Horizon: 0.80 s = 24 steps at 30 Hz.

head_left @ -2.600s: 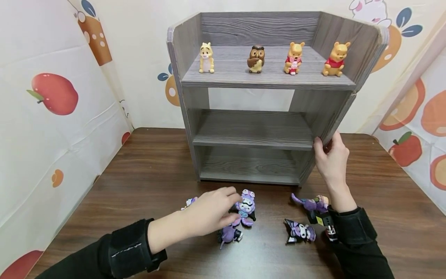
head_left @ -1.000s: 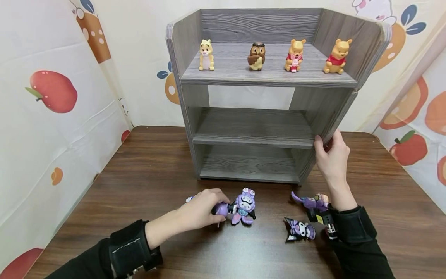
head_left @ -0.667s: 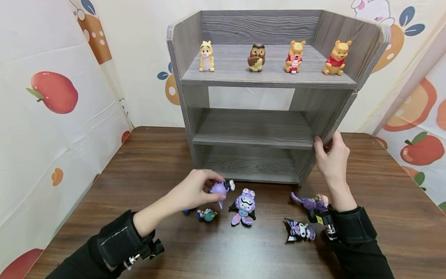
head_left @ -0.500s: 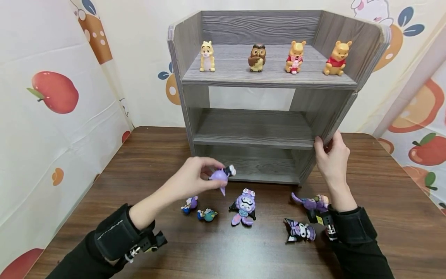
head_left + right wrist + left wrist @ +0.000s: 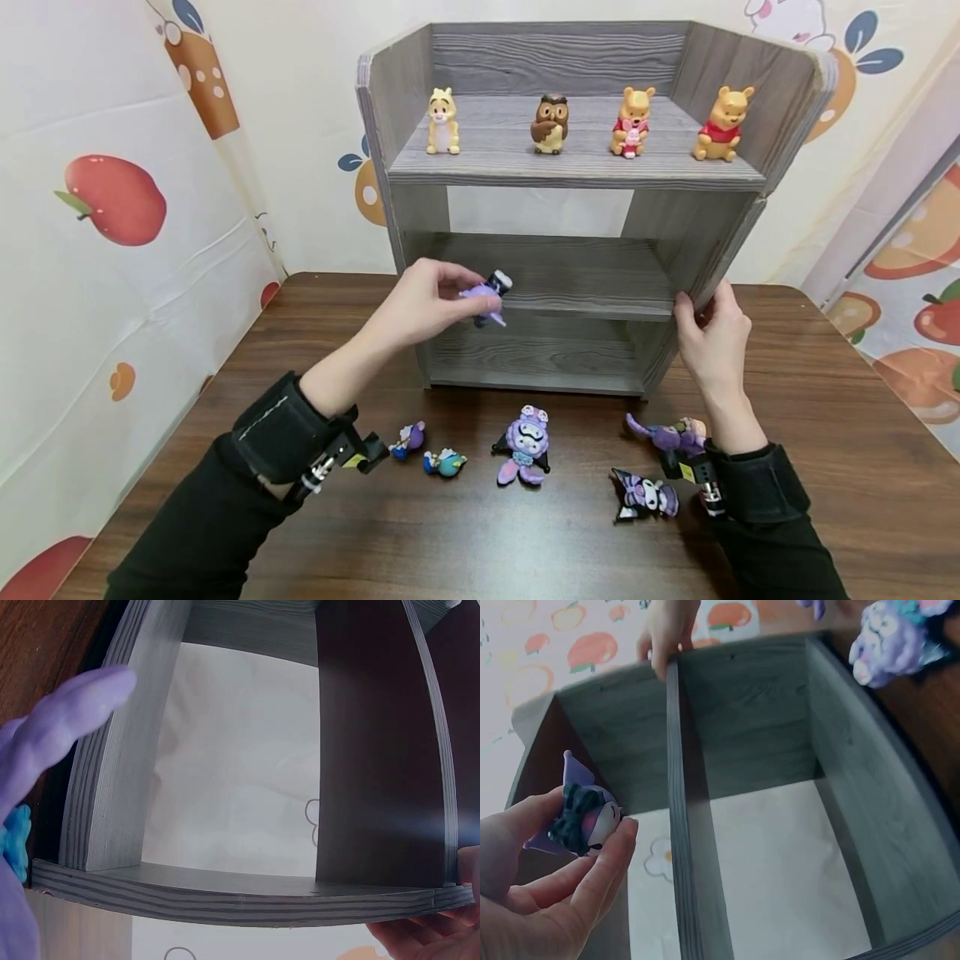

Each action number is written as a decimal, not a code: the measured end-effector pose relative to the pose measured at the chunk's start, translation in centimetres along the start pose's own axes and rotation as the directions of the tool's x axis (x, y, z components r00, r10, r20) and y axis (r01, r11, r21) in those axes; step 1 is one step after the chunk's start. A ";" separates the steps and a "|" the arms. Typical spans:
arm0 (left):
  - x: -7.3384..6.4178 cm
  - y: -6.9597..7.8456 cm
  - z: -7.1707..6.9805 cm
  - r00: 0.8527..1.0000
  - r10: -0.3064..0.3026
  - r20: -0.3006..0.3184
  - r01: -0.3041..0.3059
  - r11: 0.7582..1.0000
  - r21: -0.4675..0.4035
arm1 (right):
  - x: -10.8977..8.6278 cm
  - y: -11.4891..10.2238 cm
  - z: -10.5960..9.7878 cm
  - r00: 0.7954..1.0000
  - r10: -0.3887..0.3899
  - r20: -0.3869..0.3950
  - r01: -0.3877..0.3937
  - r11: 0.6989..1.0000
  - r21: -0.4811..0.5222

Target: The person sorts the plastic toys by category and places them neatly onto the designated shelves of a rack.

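My left hand (image 5: 423,304) pinches a small purple figurine (image 5: 486,297) between thumb and fingers, held before the left part of the grey shelf unit's middle level. In the left wrist view the figurine (image 5: 600,821) shows a pale face, a dark bow and pointed purple parts. My right hand (image 5: 716,342) grips the right side panel of the shelf unit (image 5: 573,179), thumb at the front edge and fingers round the outside. The right wrist view catches only part of that hand (image 5: 424,937) at the lower right.
On the top shelf stand a yellow rabbit figurine (image 5: 442,122), a brown owl (image 5: 550,125) and two yellow bears (image 5: 631,125). Lying on the table are a purple rabbit-eared figurine (image 5: 527,446), two small ones (image 5: 446,462) at left, and two purple ones (image 5: 647,495) near my right wrist.
My left hand has picked the purple figurine off the table and raised it to the middle shelf, uncovering two small figurines. The right hand keeps its hold on the side panel.
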<state>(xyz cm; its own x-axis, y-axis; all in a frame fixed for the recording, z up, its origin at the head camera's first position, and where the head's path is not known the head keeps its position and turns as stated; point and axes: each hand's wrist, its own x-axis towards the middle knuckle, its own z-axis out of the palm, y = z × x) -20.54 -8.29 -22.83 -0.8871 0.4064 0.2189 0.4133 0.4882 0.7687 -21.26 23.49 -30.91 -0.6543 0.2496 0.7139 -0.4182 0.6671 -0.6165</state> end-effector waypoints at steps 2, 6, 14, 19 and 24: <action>0.7 0.0 -0.2 1.000 -0.023 0.007 0.023 0.999 -0.032 | 0.0 0.0 0.0 1.000 0.002 0.000 -0.002 1.000 0.001; 1.8 -0.1 -0.2 0.996 -0.090 0.028 0.092 0.992 -0.087 | 0.0 0.0 0.0 1.000 0.006 0.001 -0.006 1.000 -0.005; 3.3 -0.4 0.1 0.986 -0.164 0.017 0.164 0.986 -0.030 | 0.0 0.1 0.0 1.000 -0.003 0.001 0.003 1.000 -0.008; 3.9 -0.3 0.1 0.979 -0.200 0.028 0.201 0.980 -0.013 | 0.0 0.0 0.0 1.000 -0.008 -0.002 0.008 1.000 -0.010; 4.4 -0.2 0.1 0.973 -0.225 0.053 0.223 0.974 0.038 | 0.0 0.0 0.0 1.000 -0.003 -0.001 0.003 1.000 -0.008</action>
<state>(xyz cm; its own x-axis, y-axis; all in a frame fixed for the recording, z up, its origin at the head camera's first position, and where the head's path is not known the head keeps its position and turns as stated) -24.51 -6.53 -22.03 -0.9451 0.3266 0.0087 0.2128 0.5952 0.7749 -21.29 23.50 -30.93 -0.6526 0.2481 0.7159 -0.4147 0.6738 -0.6116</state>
